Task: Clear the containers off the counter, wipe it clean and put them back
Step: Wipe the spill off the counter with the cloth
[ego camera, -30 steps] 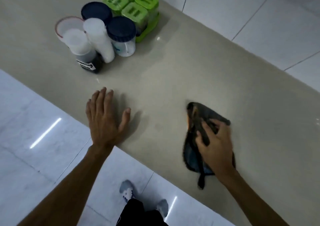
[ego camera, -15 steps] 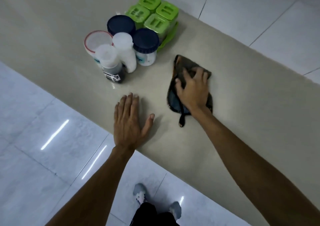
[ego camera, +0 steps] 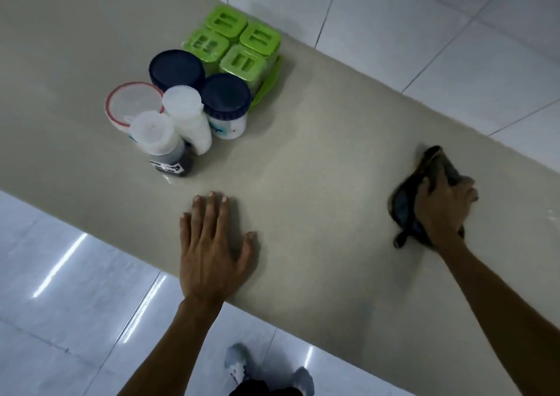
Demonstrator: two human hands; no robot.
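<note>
On the beige counter stands a tight cluster of containers: several green-lidded boxes in a green tray, two navy-lidded jars, a red-rimmed tub, a white bottle and a dark bottle with a white cap. My left hand lies flat on the counter near its front edge, fingers spread, holding nothing. My right hand presses a dark crumpled cloth onto the counter far to the right of the containers.
White wall tiles rise behind the counter's back edge. Glossy white floor tiles lie in front of it, with my shoes showing at the bottom.
My right hand has swept the cloth from beside the containers to the right along the counter. My left hand has stayed flat near the front edge.
</note>
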